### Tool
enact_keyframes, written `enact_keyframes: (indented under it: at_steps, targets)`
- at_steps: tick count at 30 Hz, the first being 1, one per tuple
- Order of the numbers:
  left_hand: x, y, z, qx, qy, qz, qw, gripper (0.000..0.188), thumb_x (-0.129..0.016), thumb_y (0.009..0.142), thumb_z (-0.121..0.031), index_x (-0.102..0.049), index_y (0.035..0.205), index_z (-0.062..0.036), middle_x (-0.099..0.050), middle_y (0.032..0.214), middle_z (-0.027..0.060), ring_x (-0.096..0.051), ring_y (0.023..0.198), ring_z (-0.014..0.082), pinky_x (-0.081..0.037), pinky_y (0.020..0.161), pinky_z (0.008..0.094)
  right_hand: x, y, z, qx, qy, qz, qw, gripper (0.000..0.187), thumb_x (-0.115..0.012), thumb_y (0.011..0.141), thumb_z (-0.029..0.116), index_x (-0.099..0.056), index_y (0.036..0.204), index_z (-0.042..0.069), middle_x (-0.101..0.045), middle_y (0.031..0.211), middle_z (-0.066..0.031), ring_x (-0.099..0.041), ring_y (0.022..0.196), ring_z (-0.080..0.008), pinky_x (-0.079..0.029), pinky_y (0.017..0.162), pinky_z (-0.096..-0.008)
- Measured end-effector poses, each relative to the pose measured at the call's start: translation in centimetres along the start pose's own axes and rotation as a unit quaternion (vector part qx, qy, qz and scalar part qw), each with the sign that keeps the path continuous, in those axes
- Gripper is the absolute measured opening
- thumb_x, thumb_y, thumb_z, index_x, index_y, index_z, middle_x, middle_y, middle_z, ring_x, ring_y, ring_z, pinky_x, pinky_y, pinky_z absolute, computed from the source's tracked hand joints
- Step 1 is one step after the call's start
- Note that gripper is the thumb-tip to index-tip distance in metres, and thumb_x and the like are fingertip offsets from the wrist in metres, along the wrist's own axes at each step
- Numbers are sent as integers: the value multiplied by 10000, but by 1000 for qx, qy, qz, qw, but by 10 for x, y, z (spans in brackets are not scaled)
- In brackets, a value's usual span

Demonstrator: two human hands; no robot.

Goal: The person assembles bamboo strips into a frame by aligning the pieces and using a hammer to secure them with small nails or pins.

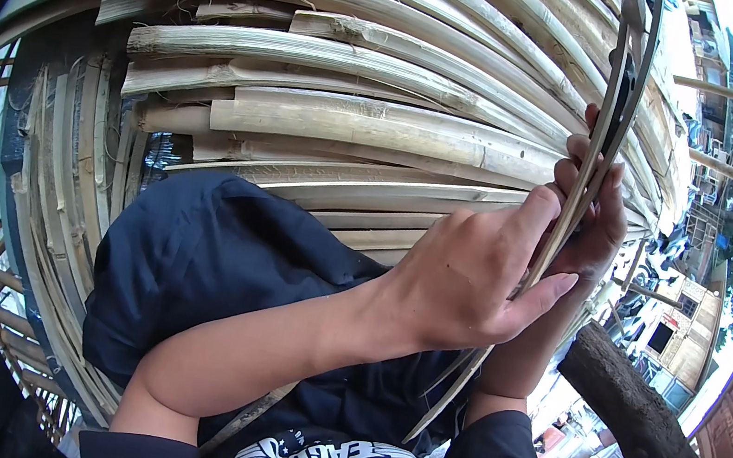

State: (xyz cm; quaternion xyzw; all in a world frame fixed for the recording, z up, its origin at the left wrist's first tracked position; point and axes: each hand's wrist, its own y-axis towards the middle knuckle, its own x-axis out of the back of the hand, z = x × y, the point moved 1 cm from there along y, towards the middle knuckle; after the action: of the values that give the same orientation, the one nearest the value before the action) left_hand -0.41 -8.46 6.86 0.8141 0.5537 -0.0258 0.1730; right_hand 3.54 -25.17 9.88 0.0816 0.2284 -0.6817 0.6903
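Note:
A long, thin bamboo strip slants from the top right down towards my lap. My left hand closes on it around the middle, index finger and thumb pressed along it. Just beyond, my right hand is wrapped round the same strip from behind, its fingertips showing on both sides. Above my hands the strip looks parted into two lengths with a dark gap between them. Something dark sits in that gap, but I cannot make out what it is.
Split bamboo slats lie side by side in front of me. More narrow strips are stacked at the left. My knee, in dark cloth, is raised beside them. A thick dark log slants at the right, with houses and trees behind.

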Motion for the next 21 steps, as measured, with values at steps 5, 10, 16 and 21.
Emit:
enact_keyframes:
  at_steps: [5,10,16,21]
  targets:
    - [-10,-7,-7,-44,13,-11,999,347,-691,865,-74,-469,1116,17,-612,695,136,-653,568,288,-506,524,360,1,0,4,4,162,138,977,725,-591,1004,204,-151,1538,-14,-497,1004,-34,-421,601,-14,-405,510,-197]
    - [-12,-10,-10,-86,46,-16,995,298,-661,857,-36,-483,1091,10,-579,646,114,-628,537,288,-490,502,376,5,0,5,28,165,163,972,732,-622,986,173,-167,1528,-16,-496,988,-38,-440,606,-23,-393,510,-198]
    - [-17,-14,-11,-76,59,-8,995,282,-656,854,-25,-491,1081,7,-569,640,114,-611,530,301,-481,487,388,9,-7,5,36,147,125,981,739,-655,960,137,-192,1513,-24,-495,974,-42,-463,607,-31,-395,508,-201]
    - [-15,-10,-6,-95,140,27,985,300,-666,863,-45,-492,1102,8,-587,669,120,-625,562,300,-485,495,394,15,-15,13,31,155,133,978,748,-660,937,95,-195,1509,-29,-475,952,-37,-478,610,-34,-418,507,-205]
